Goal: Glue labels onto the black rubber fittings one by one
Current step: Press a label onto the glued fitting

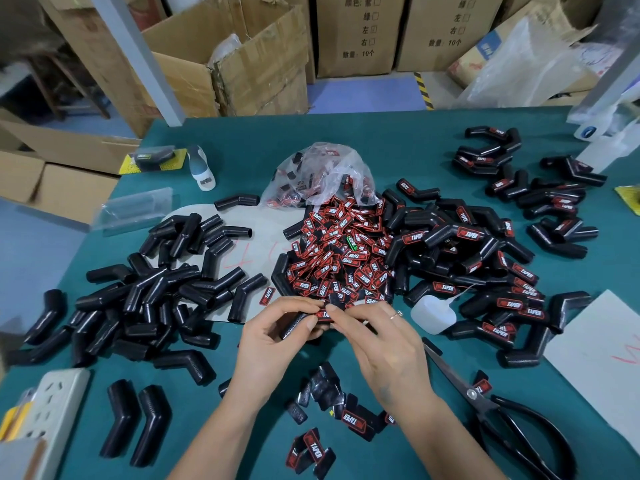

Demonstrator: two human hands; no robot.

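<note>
Small factory packing workshop. Stacked cartons (353,32) with printed quantity marks behind green desk (242,140). Bulk heaps: fittings (149,292), labels (343,258). Glue bottle (433,313), scissors (502,414), power strip (55,407) on desk.

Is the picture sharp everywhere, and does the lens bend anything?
Head view: sharp at the centre, where both hands hold a black rubber fitting; the white power strip at the left edge is smeared; the teal table edge bows from wide-angle distortion.
</note>
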